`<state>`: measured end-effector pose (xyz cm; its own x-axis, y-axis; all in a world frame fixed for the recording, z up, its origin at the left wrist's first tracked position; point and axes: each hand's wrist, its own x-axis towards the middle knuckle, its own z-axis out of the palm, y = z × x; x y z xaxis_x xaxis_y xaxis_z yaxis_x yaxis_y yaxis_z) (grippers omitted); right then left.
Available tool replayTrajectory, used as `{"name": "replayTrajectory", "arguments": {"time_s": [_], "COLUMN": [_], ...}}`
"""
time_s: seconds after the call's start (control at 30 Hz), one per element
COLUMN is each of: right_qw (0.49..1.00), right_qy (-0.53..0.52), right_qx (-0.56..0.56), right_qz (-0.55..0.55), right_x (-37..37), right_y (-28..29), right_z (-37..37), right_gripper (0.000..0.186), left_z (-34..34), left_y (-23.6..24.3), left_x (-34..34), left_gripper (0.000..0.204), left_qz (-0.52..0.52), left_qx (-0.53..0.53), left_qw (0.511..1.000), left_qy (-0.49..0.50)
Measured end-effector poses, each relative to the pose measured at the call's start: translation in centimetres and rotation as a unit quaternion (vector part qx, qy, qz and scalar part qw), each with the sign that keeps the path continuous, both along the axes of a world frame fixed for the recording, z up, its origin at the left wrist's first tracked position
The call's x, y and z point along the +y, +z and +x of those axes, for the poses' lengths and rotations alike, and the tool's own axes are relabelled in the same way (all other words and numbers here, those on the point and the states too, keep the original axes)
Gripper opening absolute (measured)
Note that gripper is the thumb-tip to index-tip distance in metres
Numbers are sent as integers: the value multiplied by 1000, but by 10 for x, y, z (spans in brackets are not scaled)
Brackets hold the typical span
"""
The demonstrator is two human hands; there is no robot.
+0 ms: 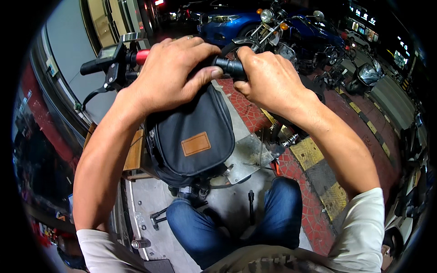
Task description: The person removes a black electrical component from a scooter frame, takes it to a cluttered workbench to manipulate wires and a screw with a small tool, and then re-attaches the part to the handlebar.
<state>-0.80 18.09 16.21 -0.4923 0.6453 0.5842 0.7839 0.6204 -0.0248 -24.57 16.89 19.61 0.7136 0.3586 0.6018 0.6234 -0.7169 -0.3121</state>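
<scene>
A handlebar runs across in front of me, with a red section (pixel 142 56), a black display unit (pixel 108 53) and a brake lever (pixel 93 97) on its left side. My right hand (pixel 268 75) is wrapped round the outer part of a black ribbed handlebar grip (pixel 231 67). Beside it, my left hand (pixel 175 68) curls over the bar, with its thumb pressed to the inner end of the same grip; its fingertips are hidden. Below the bar hangs a black zipped bag (pixel 195 123) with a brown patch (pixel 196 144).
Between the bag and my knees, a metal plate (pixel 246 166) bears thin tools; red-handled pliers (pixel 276 167) lie beside it. T-handle tools (pixel 251 207) rest on the floor. A wooden stool (pixel 134 152) stands left, a parked motorcycle (pixel 268 27) and blue car (pixel 227 22) ahead.
</scene>
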Motion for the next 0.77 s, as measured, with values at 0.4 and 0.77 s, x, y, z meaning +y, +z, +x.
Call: {"name": "replayTrajectory", "arguments": {"time_s": [0.4,0.77], "right_qw": [999,999], "right_qy": [-18,-26], "right_qx": [1,5], "right_qz": [32,45], "right_x": [-2,-1], "right_y": [-4,-5], "right_z": [-3,-5], "right_gripper": [36,34], "left_z": [-11,-6], "left_y": [-2,5], "left_x": [4,-6], "left_gripper": [41,46], "left_qz": [20,-32], "left_qx": [34,12], "left_qw": [999,998], "left_qy": [-7,49]}}
